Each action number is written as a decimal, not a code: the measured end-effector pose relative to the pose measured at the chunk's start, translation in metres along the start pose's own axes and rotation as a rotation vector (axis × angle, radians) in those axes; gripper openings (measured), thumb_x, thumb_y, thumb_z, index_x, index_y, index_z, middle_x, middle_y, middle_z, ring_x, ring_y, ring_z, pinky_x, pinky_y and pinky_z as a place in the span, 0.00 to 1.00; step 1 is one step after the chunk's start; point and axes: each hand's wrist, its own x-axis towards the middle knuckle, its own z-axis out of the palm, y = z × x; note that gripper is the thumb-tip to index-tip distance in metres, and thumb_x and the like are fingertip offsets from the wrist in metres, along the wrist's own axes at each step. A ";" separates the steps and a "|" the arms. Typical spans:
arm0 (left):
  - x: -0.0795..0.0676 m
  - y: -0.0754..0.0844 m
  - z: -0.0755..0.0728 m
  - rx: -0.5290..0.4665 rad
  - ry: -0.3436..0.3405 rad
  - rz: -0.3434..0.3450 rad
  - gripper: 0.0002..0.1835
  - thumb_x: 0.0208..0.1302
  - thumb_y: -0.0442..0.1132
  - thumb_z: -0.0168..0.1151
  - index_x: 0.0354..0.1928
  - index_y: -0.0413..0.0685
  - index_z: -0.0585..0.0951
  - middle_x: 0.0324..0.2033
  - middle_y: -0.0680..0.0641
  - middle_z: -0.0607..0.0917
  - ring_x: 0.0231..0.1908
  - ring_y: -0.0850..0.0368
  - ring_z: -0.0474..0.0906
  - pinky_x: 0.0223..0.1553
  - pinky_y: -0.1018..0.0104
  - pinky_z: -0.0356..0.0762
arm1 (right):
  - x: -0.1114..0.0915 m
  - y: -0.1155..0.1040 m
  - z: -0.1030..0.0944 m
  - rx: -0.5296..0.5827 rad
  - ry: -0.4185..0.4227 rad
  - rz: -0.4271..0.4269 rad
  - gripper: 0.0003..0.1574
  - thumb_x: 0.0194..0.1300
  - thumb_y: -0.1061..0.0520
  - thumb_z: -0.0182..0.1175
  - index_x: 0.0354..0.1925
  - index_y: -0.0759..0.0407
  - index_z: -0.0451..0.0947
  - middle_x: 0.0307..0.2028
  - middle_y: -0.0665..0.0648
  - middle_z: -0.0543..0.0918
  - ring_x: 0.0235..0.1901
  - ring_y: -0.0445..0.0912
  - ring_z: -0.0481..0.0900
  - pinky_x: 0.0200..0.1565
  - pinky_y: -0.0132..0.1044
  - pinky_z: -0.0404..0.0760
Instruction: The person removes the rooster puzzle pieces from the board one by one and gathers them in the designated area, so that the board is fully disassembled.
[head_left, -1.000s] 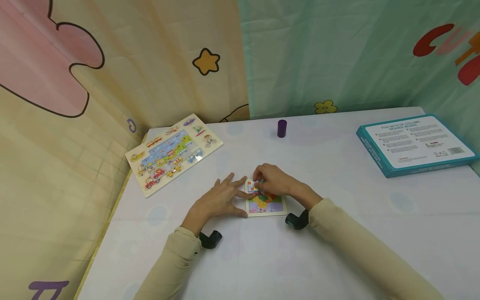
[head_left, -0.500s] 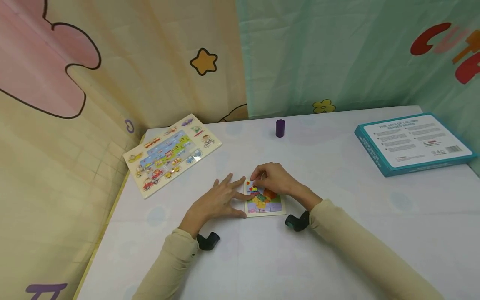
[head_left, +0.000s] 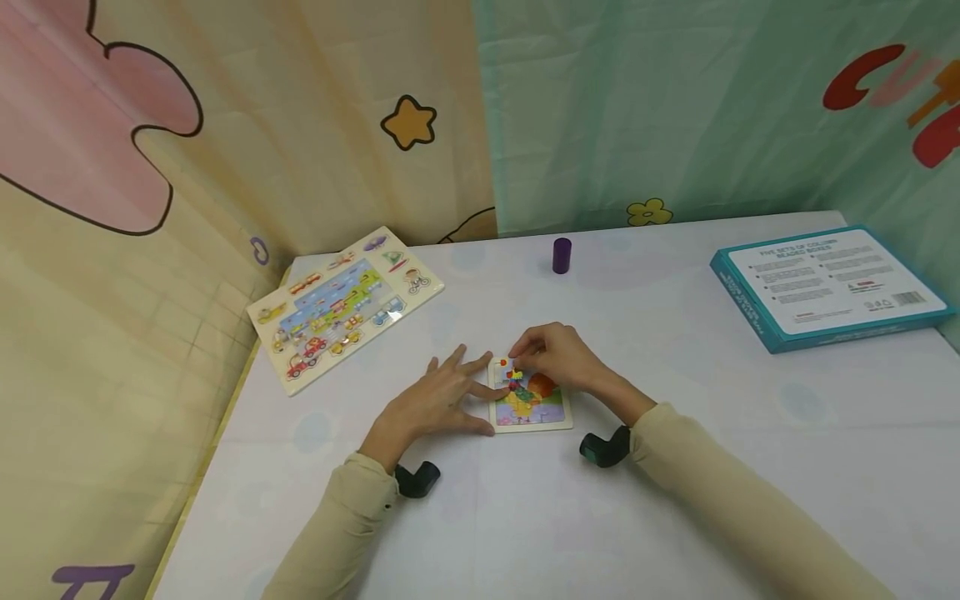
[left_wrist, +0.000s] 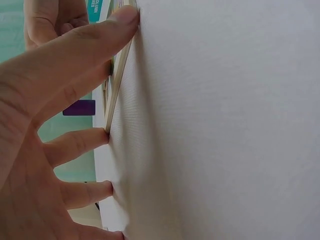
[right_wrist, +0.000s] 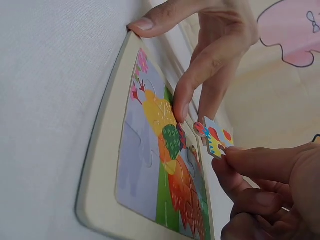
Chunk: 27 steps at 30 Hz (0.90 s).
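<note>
A small jigsaw puzzle (head_left: 551, 412) with a pale wooden frame and a bird picture lies on the table between the hands. My left hand (head_left: 435, 404) is spread beside it, thumb and another fingertip touching the frame's edge. One left fingertip (right_wrist: 182, 107) rests on the picture in the right wrist view. Between thumb and index finger, my right hand (head_left: 558, 354) pinches a colourful jigsaw piece (right_wrist: 215, 137), held tilted just above the upper-left part of the puzzle. Part of that corner is hidden by the fingers.
A larger wooden vehicle puzzle (head_left: 345, 308) lies at the back left. A purple cylinder (head_left: 562, 256) stands upright near the back edge. On the right lies a teal and white box (head_left: 832, 287). Curtains with printed figures (head_left: 408, 122) border the white table.
The right hand has shifted slightly to the right over the last half second, with the jigsaw piece still pinched. The left hand has stayed in place on the puzzle.
</note>
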 end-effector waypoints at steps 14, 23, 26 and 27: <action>0.000 0.001 -0.002 -0.048 -0.005 -0.022 0.32 0.48 0.59 0.75 0.59 0.68 0.81 0.74 0.47 0.60 0.74 0.33 0.43 0.64 0.26 0.47 | -0.038 0.029 -0.043 -0.053 0.105 0.128 0.08 0.64 0.60 0.65 0.40 0.60 0.87 0.39 0.55 0.87 0.39 0.49 0.77 0.38 0.38 0.76; 0.000 0.001 -0.003 -0.054 -0.014 -0.037 0.34 0.47 0.58 0.76 0.60 0.69 0.80 0.74 0.48 0.59 0.74 0.34 0.43 0.65 0.27 0.46 | -0.061 0.048 -0.060 -0.088 0.153 0.184 0.08 0.64 0.59 0.66 0.40 0.61 0.88 0.39 0.57 0.87 0.40 0.49 0.77 0.38 0.38 0.75; 0.001 0.002 -0.003 -0.062 -0.016 -0.037 0.34 0.47 0.58 0.76 0.60 0.69 0.80 0.74 0.48 0.59 0.74 0.34 0.42 0.65 0.27 0.46 | -0.063 0.052 -0.061 -0.109 0.161 0.188 0.08 0.63 0.59 0.66 0.40 0.61 0.88 0.38 0.56 0.87 0.40 0.49 0.77 0.38 0.37 0.76; 0.001 0.002 -0.003 -0.064 -0.016 -0.037 0.34 0.47 0.58 0.76 0.60 0.69 0.80 0.74 0.48 0.59 0.74 0.34 0.42 0.65 0.27 0.46 | -0.063 0.052 -0.061 -0.118 0.163 0.186 0.08 0.63 0.59 0.66 0.40 0.60 0.88 0.38 0.56 0.87 0.39 0.49 0.77 0.37 0.37 0.76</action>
